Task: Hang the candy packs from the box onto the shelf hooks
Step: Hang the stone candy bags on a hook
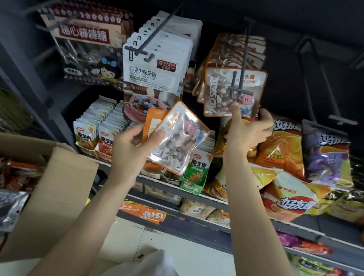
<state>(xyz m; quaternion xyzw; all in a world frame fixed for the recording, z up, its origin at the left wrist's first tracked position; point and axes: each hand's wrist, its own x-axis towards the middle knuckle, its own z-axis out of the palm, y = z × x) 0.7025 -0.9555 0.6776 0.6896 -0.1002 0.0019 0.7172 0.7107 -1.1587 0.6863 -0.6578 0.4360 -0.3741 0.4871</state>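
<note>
In a shop aisle, dark shelf (214,201), pale floor (185,253)

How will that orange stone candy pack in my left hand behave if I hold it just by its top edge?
The orange candy pack is probably floppy: it is a thin, clear film pouch. The loose lumps inside sit low, so it would likely hang bottom-heavy and swing. The glossy film may slide in the left hand, so keep the grip pinched near the top edge.
</note>
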